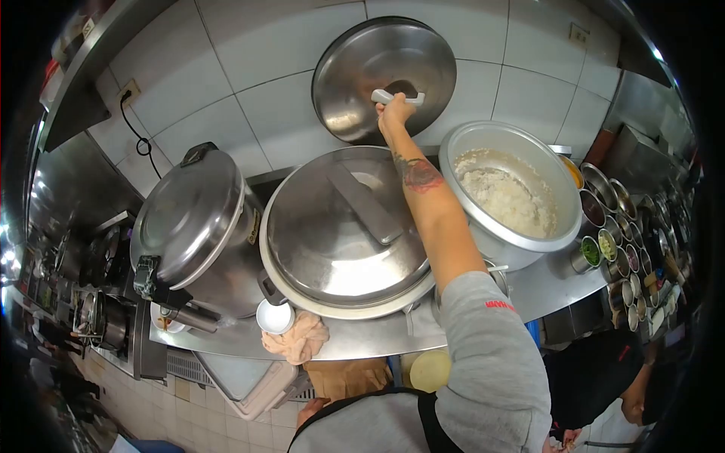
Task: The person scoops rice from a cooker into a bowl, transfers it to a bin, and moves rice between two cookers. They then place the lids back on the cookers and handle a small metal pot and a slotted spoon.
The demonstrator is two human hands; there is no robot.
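At the back wall, my right hand (394,115) is closed around the white handle of a round metal lid (355,75). The lid stands nearly upright against the tiles. My tattooed forearm passes over a large covered pot (317,226), whose metal lid has a broad flat handle. To the right is an uncovered pot (453,162) with cooked white rice (510,200) inside. My left hand (311,408) shows only partly at the bottom, low by my body near a brown paper bag (347,377); its fingers are hidden.
A pressure cooker (189,219) stands at left. On the counter's front edge are a white bowl (275,317) and a crumpled peach cloth (302,338). Several metal containers of chopped ingredients (591,252) line the right. A co-worker in black (596,377) is at lower right.
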